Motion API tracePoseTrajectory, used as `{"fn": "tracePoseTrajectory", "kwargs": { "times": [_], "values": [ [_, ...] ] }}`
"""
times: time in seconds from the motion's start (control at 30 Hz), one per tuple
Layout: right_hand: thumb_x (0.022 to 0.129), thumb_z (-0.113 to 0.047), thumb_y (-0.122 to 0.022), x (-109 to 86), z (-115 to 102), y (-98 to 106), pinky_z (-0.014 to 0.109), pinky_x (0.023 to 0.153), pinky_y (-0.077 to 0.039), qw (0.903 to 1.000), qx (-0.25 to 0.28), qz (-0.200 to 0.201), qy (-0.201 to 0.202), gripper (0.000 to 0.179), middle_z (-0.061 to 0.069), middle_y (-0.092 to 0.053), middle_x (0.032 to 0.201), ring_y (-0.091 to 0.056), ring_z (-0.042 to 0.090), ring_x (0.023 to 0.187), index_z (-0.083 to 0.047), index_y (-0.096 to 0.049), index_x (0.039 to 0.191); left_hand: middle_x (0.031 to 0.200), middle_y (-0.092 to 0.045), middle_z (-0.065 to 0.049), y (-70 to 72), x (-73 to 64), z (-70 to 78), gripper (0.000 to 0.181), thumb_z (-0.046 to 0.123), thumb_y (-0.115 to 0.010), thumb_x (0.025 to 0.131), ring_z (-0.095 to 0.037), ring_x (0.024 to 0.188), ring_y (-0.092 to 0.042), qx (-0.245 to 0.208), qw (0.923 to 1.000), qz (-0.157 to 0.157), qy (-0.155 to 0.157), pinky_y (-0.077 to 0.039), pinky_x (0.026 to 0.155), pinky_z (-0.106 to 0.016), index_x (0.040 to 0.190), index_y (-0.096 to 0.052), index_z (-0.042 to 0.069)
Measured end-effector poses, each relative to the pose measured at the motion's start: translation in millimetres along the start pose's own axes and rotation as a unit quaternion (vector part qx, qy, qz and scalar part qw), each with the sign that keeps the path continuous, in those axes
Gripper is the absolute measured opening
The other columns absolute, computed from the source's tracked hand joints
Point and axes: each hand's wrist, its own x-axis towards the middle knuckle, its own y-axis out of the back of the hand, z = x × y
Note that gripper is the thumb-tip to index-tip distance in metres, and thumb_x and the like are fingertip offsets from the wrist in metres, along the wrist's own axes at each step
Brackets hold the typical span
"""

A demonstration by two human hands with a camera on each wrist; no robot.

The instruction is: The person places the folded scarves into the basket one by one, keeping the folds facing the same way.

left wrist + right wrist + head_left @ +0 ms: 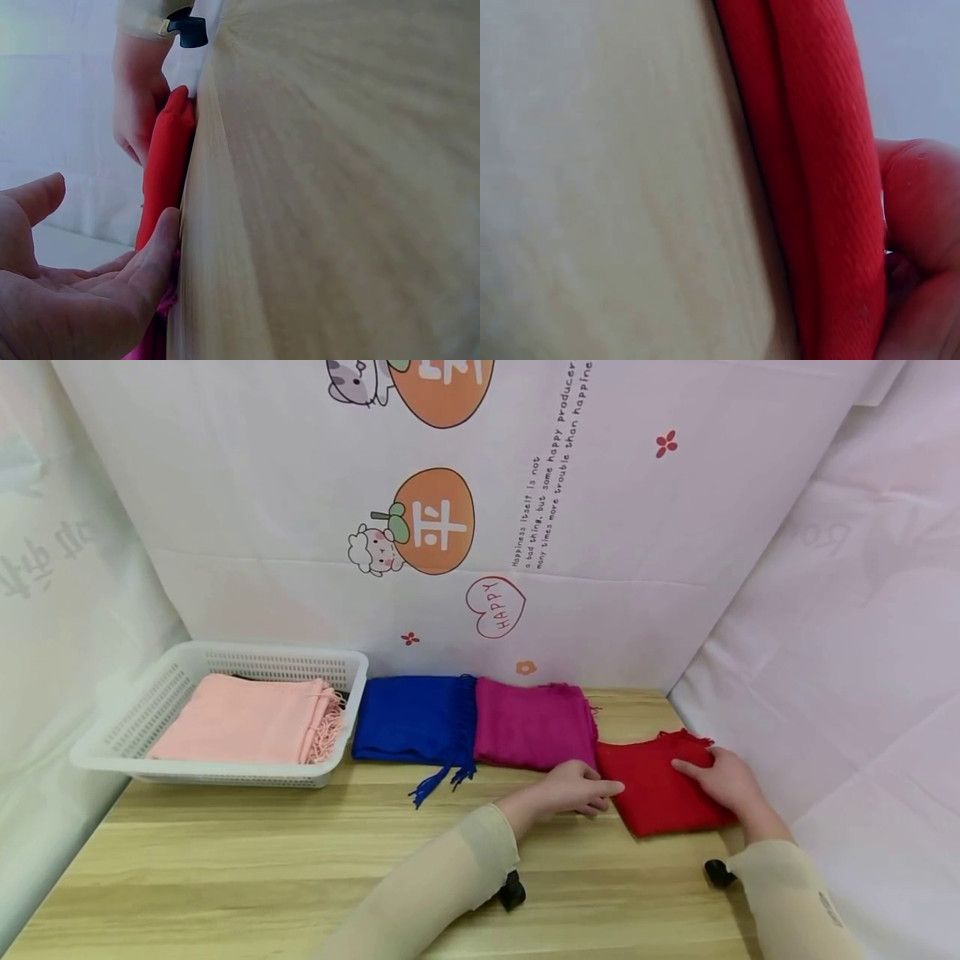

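Observation:
A folded red scarf with a fringe along its far edge lies on the wooden table at the right. My left hand is at its left edge, fingers extended and thumb held apart in the left wrist view. The right hand rests on the scarf's right part, thumb lying over the top and the other fingers partly hidden. Beside the red scarf, on its left, is a folded magenta scarf. A folded blue scarf follows farther left, some of its tassels spread on the table.
At the left stands a white plastic basket holding a folded pink scarf. Printed white cloth walls the table at the back and both sides. Black wrist cameras sit under both sleeves.

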Motion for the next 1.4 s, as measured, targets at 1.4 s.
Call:
{"fn": "tracePoseTrajectory", "kwargs": {
  "times": [1.4],
  "values": [
    [0.105, -0.046, -0.077, -39.1, -38.5, 5.5, 0.039, 0.075, -0.059, 0.9766, 0.17, -0.092, -0.094, 0.074, 0.017, -0.07, 0.114, -0.069, 0.027, 0.093, 0.014, -0.052, 0.141, 0.101, -0.075, -0.011, -1.0, 8.4, -2.9, 0.028, 0.02, -0.081, 0.105, -0.022, 0.083, -0.074, -0.091, 0.9956, -0.021, 0.012, -0.068, 0.084, -0.044, 0.098, -0.07, -0.004]
  ]
}}
